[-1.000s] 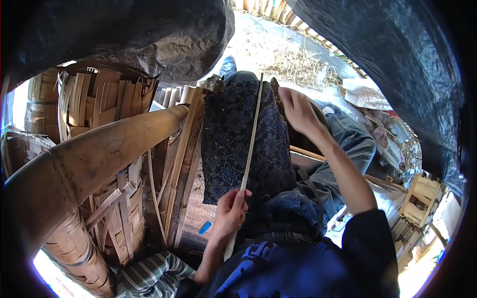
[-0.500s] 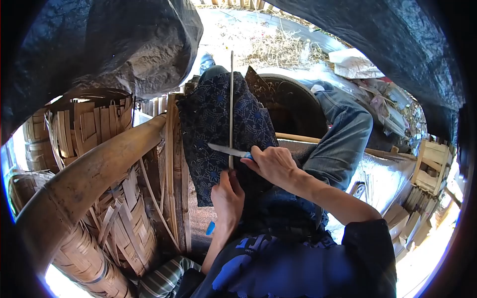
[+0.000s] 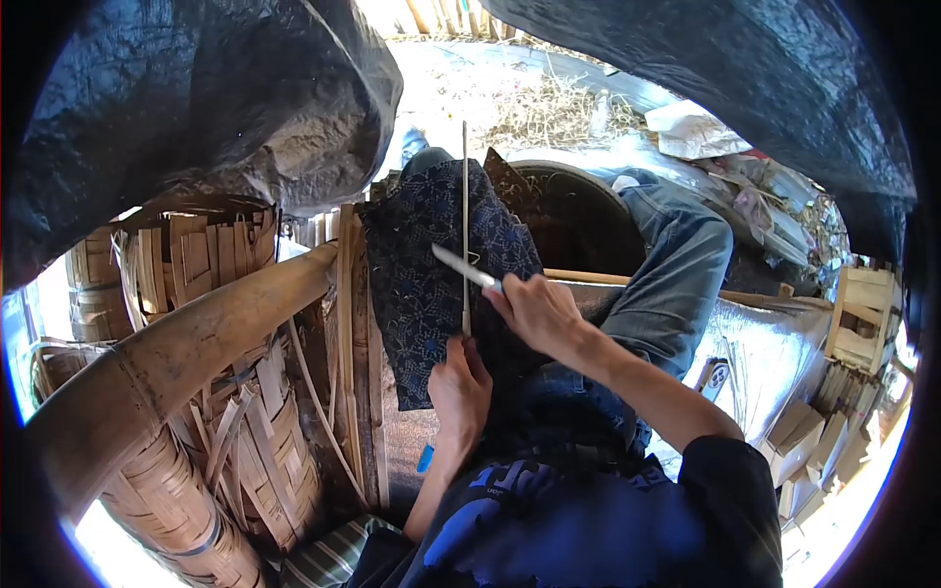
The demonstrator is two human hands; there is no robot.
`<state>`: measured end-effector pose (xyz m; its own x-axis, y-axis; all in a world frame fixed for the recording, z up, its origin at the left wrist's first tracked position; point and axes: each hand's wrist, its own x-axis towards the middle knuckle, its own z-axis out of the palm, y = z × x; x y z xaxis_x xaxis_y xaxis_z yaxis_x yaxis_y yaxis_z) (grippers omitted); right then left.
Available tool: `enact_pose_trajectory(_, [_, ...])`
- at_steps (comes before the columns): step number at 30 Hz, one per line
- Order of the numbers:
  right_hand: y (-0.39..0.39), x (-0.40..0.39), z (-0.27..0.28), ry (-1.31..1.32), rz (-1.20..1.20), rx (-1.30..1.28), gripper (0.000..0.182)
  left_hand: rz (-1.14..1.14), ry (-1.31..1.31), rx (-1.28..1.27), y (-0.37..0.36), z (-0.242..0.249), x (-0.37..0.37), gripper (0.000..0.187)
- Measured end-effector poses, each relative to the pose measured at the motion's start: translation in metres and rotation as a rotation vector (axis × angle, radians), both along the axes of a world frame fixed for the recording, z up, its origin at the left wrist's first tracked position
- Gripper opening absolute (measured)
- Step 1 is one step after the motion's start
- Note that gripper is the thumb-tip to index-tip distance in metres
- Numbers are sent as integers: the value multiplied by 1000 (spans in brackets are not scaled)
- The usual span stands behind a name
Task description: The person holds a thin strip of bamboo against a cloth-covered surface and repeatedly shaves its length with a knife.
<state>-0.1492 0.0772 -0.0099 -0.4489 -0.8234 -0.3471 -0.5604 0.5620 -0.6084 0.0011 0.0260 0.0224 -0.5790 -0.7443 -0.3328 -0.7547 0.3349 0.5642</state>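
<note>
My left hand (image 3: 461,388) is closed around the near end of a thin pale strip, which looks like bamboo (image 3: 466,211). The strip points away from me over a dark blue patterned cloth (image 3: 407,294) spread on my leg. In my right hand (image 3: 537,312) is a knife (image 3: 459,263), its handle mostly hidden by the fingers. The blade crosses the strip at a slant, with its tip up and to the left. A small pale curl shows at the strip just above the blade.
A thick bamboo pole (image 3: 186,367) slants along my left, with woven bamboo baskets (image 3: 265,441) below and behind it. A dark round basin (image 3: 578,216) stands beyond my bent knee. Black plastic sheeting (image 3: 225,88) hangs overhead. At right is a small wooden crate (image 3: 863,318).
The knife and my right hand have moved up along the strip, away from my left hand, and the blade is tilted more steeply. My left hand still grips the strip's near end.
</note>
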Motion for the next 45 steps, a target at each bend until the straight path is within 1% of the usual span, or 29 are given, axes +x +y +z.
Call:
enact_pose_trajectory(1, [-9,-8,-5,4,-17,4,47,-6,-13,-13,1,1,1,10])
enact_pose_trajectory(6, [-52,-47,-42,37,-54,2,51,15,-19,9,6,6,7,10])
enact_pose_trajectory(7, [-66,-65,-36,-98,-37,116,52,14,-53,32,7,8,11,10])
enact_pose_trajectory(8, [-77,-75,-47,-92,-25,122,55,12,-42,23,7,9,16,10])
enact_pose_trajectory(10, [-90,-91,-56,-117,-21,36,57,75,137,131,4,6,27,14])
enact_pose_trajectory(11, [-89,-90,-55,-177,-52,-6,59,160,167,381,-2,5,34,21])
enact_pose_trajectory(12, [-84,-86,-54,-180,-32,-10,59,179,169,373,-8,5,38,21])
enact_pose_trajectory(14, [-66,-69,-35,-284,-111,-165,62,539,235,970,-20,11,37,26])
enact_pose_trajectory(15, [-57,-56,-28,-385,-205,-217,64,510,238,949,-22,11,34,28])
enact_pose_trajectory(16, [-53,-45,-29,-389,-202,-216,64,515,235,948,-22,9,31,28])
enact_pose_trajectory(18, [-54,-27,-37,-342,-392,-247,63,418,325,929,-24,4,21,28])
enact_pose_trajectory(19, [-58,-22,-59,-333,-431,-358,56,397,316,933,-26,4,16,28])
enact_pose_trajectory(20, [-62,-26,-55,-325,-451,-360,56,337,295,923,-27,5,11,30])
enact_pose_trajectory(22, [-71,-37,-43,-877,-599,-317,48,268,277,915,-30,3,1,31])
enact_pose_trajectory(23, [-76,-38,-32,-953,-669,-328,38,264,331,903,-33,-3,-3,32])
enact_pose_trajectory(24, [-79,-41,-32,-950,-671,-329,38,264,386,890,-36,-6,-7,32])
enact_pose_trajectory(26, [-83,-46,-33,-1081,-618,-344,39,265,385,909,-50,-8,-22,32])
enact_pose_trajectory(28, [-84,-49,-24,-1054,-591,-325,40,274,389,923,-59,-13,-24,31])
enact_pose_trajectory(30, [-77,-53,-15,-915,-596,-340,42,245,422,1053,-65,-25,-18,33])
enact_pose_trajectory(31, [-71,-54,-21,-727,-515,-431,46,249,423,1052,-67,-24,-18,33])
enact_pose_trajectory(32, [-59,-55,-24,-728,-508,-429,46,358,450,1113,-69,-24,-19,33])
enact_pose_trajectory(33, [-44,-54,-26,-606,-363,-348,48,471,477,1171,-70,-24,-19,33])
enact_pose_trajectory(34, [-31,-50,-28,-486,-217,-265,49,483,478,1170,-72,-23,-21,33])
enact_pose_trajectory(35, [-22,-43,-28,-495,-211,-259,49,554,467,1211,-73,-22,-22,30])
enact_pose_trajectory(37, [-9,-32,-25,-294,1,-468,39,626,449,1254,-76,-20,-23,26])
enact_pose_trajectory(38, [-7,-31,-23,-298,-1,-462,39,630,438,1285,-76,-19,-24,24])
enact_pose_trajectory(40, [-5,-31,-17,-160,112,-230,35,634,420,1325,-77,-18,-26,22])
enact_pose_trajectory(43, [-16,-30,-13,-58,133,-126,41,653,402,1371,-74,-18,-21,19])
enact_pose_trajectory(45, [-28,-33,-20,-66,101,-98,40,619,403,1327,-71,-20,-21,19])
